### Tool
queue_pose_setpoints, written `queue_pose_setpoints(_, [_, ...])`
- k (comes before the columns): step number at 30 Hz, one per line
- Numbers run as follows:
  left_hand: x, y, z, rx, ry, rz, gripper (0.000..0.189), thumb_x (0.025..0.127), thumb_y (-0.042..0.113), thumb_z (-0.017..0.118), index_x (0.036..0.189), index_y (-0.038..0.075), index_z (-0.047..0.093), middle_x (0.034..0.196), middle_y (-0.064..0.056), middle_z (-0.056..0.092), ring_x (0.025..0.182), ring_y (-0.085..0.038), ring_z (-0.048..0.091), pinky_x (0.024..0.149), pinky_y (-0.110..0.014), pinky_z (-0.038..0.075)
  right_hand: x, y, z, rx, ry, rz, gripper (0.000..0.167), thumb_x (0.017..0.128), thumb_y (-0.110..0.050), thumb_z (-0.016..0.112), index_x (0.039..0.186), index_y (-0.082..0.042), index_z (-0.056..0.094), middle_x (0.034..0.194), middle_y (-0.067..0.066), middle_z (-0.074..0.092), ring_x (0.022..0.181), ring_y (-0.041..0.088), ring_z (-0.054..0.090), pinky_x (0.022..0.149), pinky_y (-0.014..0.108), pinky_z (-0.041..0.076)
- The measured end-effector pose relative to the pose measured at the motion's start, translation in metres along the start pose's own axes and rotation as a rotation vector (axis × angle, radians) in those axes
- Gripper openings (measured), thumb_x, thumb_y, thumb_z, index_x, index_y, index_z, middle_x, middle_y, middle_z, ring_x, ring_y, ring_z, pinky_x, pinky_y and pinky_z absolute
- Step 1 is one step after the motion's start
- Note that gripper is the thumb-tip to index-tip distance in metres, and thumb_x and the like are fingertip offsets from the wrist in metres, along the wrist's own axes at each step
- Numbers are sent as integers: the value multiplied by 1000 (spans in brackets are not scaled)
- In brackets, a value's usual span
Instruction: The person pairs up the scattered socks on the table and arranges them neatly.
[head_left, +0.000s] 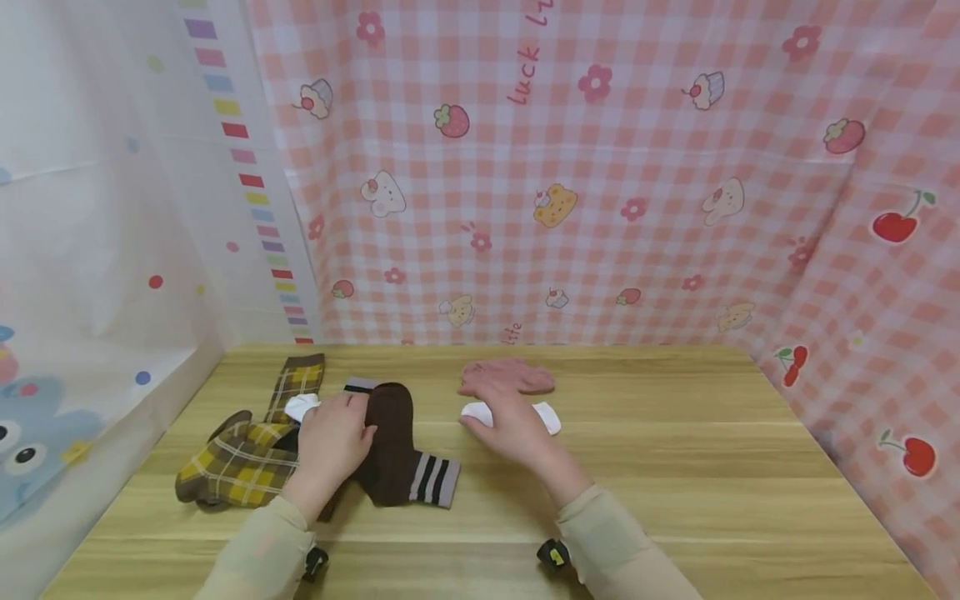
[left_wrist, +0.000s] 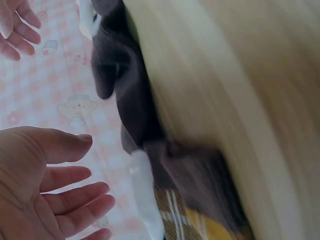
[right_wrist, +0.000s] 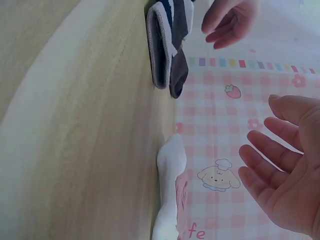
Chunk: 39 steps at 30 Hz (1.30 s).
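Observation:
My left hand (head_left: 332, 437) hovers over a heap of socks, fingers spread loosely with nothing in them in the left wrist view. Beneath and beside it lie a dark brown sock (head_left: 393, 425) with a striped cuff, a yellow-and-brown plaid sock (head_left: 251, 467) and a white sock (head_left: 302, 407). The hand hides part of the heap. Over another white sock (head_left: 550, 418) is my right hand (head_left: 517, 429), which covers its middle in the head view. From the right wrist, these fingers (right_wrist: 272, 152) look relaxed and apart from the white sock (right_wrist: 171, 165). Behind it lies a crumpled pink cloth item (head_left: 536, 379).
The socks lie on a wood-grain table (head_left: 675, 467). A pink checked curtain (head_left: 637, 250) hangs along its back and right, and a white patterned curtain (head_left: 90, 208) on the left. Small black devices (head_left: 553, 553) sit beside the wrists.

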<state>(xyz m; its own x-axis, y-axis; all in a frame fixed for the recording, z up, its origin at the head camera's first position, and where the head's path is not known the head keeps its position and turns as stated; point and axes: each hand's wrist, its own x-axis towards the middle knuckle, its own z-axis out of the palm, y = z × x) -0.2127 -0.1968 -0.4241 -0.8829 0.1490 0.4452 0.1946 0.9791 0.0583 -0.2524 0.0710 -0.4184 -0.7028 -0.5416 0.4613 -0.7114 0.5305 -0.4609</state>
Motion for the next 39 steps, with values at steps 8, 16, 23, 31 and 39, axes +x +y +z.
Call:
queue_pose_setpoints(8, [-6,-14,-1,-2,-52,-20,30,77,16,83,97,0,68,90,-17,65,85,-38,63,68,-54,49,3,-3,6,-21,-19,13,38,90,-16,74,124,-1,63,128,15,62,129,33,50,108,44,38])
queue_pose_setpoints(16, [-11,-17,1,11,-83,7,28,73,13,84,88,1,65,85,-16,63,78,-38,61,62,-53,49,5,-10,10,-12,-45,53,39,91,-20,73,126,-4,63,128,13,63,130,33,49,109,44,37])
queue_pose_setpoints(23, [-13,-20,6,31,-67,31,25,71,11,83,83,1,64,78,-15,59,71,-37,58,55,-51,48,7,-15,13,-16,-69,79,38,94,-22,70,128,-7,63,129,7,63,128,28,51,108,41,38])
queue_pose_setpoints(31, [-14,-24,8,33,-96,55,22,70,8,82,80,2,63,75,-15,57,70,-36,57,52,-49,48,8,-17,16,-22,-64,64,37,93,-22,71,127,-7,63,127,7,64,126,26,52,107,39,39])
queue_pose_setpoints(39, [-9,-24,11,34,-182,39,18,68,2,79,76,2,62,73,-16,57,70,-37,59,51,-51,50,11,-19,17,-20,-85,82,38,94,-23,70,128,-7,62,129,6,63,125,24,54,106,37,40])
